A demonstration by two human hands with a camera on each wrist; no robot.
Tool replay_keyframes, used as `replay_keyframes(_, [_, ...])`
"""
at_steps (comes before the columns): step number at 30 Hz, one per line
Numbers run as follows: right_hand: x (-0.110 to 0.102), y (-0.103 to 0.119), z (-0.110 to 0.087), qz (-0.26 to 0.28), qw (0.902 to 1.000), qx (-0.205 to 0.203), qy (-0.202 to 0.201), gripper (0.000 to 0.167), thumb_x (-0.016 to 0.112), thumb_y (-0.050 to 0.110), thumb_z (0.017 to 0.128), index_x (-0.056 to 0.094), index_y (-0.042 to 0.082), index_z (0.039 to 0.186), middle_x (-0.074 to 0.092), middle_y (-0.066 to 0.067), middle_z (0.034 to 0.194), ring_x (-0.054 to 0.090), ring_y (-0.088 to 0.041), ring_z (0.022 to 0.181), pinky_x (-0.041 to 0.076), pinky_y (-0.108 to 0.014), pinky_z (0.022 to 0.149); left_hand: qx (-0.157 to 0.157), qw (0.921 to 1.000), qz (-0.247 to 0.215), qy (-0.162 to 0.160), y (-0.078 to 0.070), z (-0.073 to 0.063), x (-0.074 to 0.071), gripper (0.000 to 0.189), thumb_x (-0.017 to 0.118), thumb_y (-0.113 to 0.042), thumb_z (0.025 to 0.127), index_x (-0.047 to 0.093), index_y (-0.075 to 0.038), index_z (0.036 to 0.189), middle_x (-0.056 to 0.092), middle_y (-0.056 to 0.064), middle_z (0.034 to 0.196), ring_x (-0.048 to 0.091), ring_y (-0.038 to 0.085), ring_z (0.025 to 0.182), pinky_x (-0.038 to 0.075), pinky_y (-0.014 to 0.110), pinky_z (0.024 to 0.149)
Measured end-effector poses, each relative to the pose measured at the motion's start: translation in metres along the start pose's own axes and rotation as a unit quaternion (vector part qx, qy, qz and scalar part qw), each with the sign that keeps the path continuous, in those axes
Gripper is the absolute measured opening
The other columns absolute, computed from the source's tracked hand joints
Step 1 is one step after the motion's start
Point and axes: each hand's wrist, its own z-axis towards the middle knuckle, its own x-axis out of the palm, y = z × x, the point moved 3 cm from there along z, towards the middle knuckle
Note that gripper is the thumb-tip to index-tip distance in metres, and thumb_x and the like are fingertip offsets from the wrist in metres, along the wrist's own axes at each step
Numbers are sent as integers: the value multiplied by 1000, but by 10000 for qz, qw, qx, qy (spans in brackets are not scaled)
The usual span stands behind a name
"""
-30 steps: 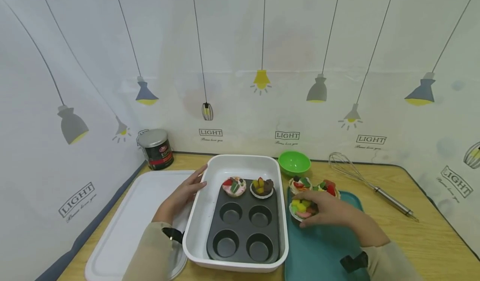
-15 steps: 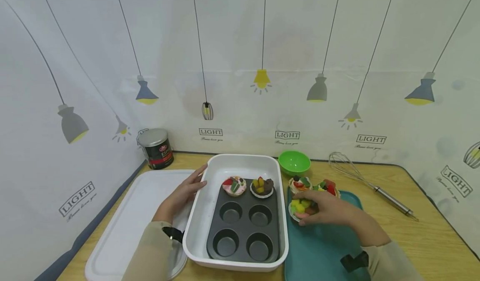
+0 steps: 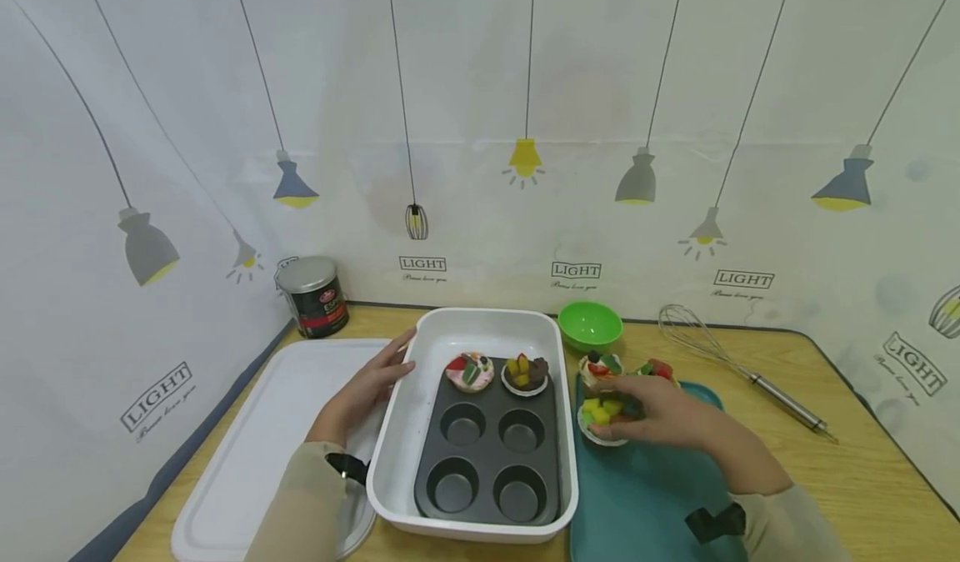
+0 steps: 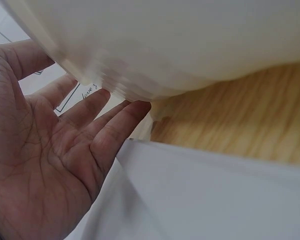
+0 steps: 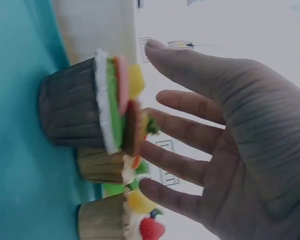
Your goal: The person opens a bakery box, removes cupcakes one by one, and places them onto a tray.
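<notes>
My left hand (image 3: pixel 371 387) rests with extended fingers against the left side of a white rectangular basin (image 3: pixel 397 445). In the left wrist view, its fingertips touch the basin's outer wall (image 4: pixel 190 50). A dark muffin pan (image 3: pixel 487 444) lies inside, with a pink-topped cupcake (image 3: pixel 469 373) and a chocolate-and-yellow cupcake (image 3: pixel 524 374) in its far cups. My right hand (image 3: pixel 660 412) is spread over a cupcake with yellow and green topping (image 3: pixel 600 416), standing on a teal tray (image 3: pixel 645 504). The right wrist view shows that dark-cased cupcake (image 5: pixel 75 105) upright on the tray, the fingers loosely spread beside its topping.
Two more fruit-topped cupcakes, one with a strawberry slice (image 3: pixel 600 368) and one with red topping (image 3: pixel 657 369), stand behind the hand. A green bowl (image 3: pixel 590 325), a whisk (image 3: pixel 750 374), a black can (image 3: pixel 315 299) and a white lid (image 3: pixel 262 437) surround the basin.
My right hand's thumb has moved up from the cupcake's near edge to over its topping, showing more of the pale rim. The left hand and basin stay in place.
</notes>
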Motion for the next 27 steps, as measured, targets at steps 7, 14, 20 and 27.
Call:
replay_keyframes(7, [-9, 24, 7, -371, 9949, -742, -575, 55, 74, 42, 91, 59, 16, 138, 62, -1, 135, 59, -26, 123, 52, -50, 95, -7, 10000, -36, 23, 0, -1, 1, 63, 61, -37, 98, 33, -46, 154, 27, 2, 165, 31, 33, 148, 26, 62, 114])
replay_keyframes(14, [-5, 69, 64, -423, 9946, -941, 63, 64, 69, 47, 93, 50, 16, 145, 55, -3, 144, 55, -24, 128, 48, -48, 103, -43, 10000, -55, -2, 1, -1, 0, 63, 60, -35, 99, 33, -46, 154, 28, 3, 164, 31, 33, 148, 26, 63, 114])
replay_keyframes(20, [16, 104, 127, -374, 9962, -639, 464, 65, 71, 45, 92, 51, 15, 145, 54, -4, 145, 53, -24, 130, 46, -47, 105, -44, 10000, -21, -20, 1, 0, 0, 64, 60, -34, 99, 32, -44, 155, 28, 4, 164, 33, 34, 147, 29, 62, 113])
replay_keyframes(27, [69, 98, 181, -492, 9932, -131, 1050, 77, 82, 41, 84, 49, 7, 145, 60, -8, 134, 57, -21, 120, 46, -40, 104, 54, 10000, 9, 4, -1, 0, -1, 65, 59, -33, 100, 30, -42, 157, 28, 6, 164, 39, 34, 143, 35, 59, 111])
